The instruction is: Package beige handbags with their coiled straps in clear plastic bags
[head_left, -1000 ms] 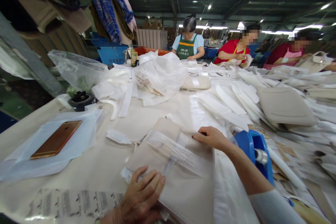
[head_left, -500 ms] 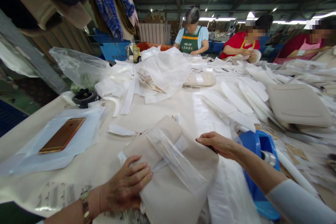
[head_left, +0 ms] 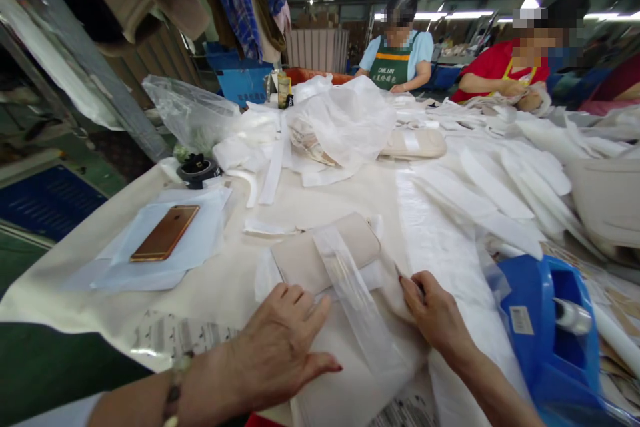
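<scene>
In front of me on the table lies a beige bag [head_left: 345, 247], with its flap at the far end and its body toward me. A strip of translucent wrapping film [head_left: 355, 300] runs lengthwise across it. My left hand [head_left: 280, 340] rests on the near left part of the bag, palm down, thumb stretched away from the fingers. At the bag's right side, my right hand [head_left: 435, 313] pinches the raised edge of its beige panel between thumb and fingers. White tissue pieces show at the flap's sides.
Left of the bag, a phone [head_left: 165, 233] lies on pale sheets, with a black tape roll [head_left: 199, 171] farther back. A blue holder [head_left: 550, 320] stands at the right. White sheets and a plastic bag [head_left: 350, 120] cover the far side, where co-workers [head_left: 400, 60] sit.
My left hand has shifted from the bag's left edge to lie over it, thumb out. My right hand still grips the panel edge, now lower and nearer. The view has turned left.
</scene>
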{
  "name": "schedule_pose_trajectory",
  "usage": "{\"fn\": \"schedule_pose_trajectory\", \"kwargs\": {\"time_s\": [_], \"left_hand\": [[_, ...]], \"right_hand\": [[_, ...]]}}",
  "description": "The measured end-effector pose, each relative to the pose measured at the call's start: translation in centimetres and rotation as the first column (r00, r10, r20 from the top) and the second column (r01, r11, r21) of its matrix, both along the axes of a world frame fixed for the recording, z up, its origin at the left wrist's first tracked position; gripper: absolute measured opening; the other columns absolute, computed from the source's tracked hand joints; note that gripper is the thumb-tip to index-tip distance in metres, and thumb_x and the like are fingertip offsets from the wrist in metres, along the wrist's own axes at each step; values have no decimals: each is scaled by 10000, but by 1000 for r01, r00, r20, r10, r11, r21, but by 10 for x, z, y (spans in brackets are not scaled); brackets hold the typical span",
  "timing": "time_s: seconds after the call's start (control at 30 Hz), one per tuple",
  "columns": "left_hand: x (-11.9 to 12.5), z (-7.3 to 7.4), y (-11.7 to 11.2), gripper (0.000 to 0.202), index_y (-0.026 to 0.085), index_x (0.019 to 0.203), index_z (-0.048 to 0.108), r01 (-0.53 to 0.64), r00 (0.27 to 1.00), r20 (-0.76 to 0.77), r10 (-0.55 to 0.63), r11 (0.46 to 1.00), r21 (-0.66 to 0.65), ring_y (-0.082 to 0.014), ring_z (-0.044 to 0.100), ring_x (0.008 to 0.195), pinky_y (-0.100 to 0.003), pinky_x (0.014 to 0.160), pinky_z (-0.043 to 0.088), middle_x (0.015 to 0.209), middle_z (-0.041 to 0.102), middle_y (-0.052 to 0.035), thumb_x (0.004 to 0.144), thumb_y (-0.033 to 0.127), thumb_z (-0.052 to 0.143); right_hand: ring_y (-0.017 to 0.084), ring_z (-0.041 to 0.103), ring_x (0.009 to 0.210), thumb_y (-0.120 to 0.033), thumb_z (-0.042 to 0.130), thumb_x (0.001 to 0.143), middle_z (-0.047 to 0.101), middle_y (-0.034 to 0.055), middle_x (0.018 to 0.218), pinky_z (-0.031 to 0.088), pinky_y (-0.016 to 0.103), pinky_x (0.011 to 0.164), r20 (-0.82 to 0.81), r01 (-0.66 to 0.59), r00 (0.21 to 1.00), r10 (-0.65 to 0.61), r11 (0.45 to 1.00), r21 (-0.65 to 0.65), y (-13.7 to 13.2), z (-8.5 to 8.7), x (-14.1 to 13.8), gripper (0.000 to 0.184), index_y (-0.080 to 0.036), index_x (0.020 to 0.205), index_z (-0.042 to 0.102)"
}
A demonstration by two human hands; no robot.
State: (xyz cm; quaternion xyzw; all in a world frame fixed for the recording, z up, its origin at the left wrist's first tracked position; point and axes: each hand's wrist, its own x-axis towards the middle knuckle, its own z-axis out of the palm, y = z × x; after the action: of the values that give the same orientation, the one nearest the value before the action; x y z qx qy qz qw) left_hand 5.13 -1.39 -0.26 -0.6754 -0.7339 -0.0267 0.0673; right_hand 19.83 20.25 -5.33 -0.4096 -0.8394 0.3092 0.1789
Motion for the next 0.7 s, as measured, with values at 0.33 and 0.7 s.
{"fn": "schedule_pose_trajectory", "kwargs": {"time_s": [0.33, 0.7], "left_hand": [[8, -68, 9, 714, 43, 1196, 524, -123, 981, -111, 161, 950, 288, -247, 477, 958, -406, 794, 356, 1082, 608, -119, 803, 639, 508], [-3, -49, 2, 521, 77, 1175, 523, -108, 991, -63, 120, 980, 167, -264, 522, 941, -414, 778, 418, 1053, 611, -135, 888, 505, 451]], "right_hand": [[225, 538, 510, -671, 294, 785, 544, 36, 549, 379, 323, 521, -14, 68, 998, -68, 998, -7, -13, -21, 11, 431, -275, 655, 402], [141, 431, 378, -724, 242, 826, 408, -49, 430, 293, 256, 427, -31, 44, 999, -37, 969, 242, -30, -32, 20, 550, -245, 585, 366]]}}
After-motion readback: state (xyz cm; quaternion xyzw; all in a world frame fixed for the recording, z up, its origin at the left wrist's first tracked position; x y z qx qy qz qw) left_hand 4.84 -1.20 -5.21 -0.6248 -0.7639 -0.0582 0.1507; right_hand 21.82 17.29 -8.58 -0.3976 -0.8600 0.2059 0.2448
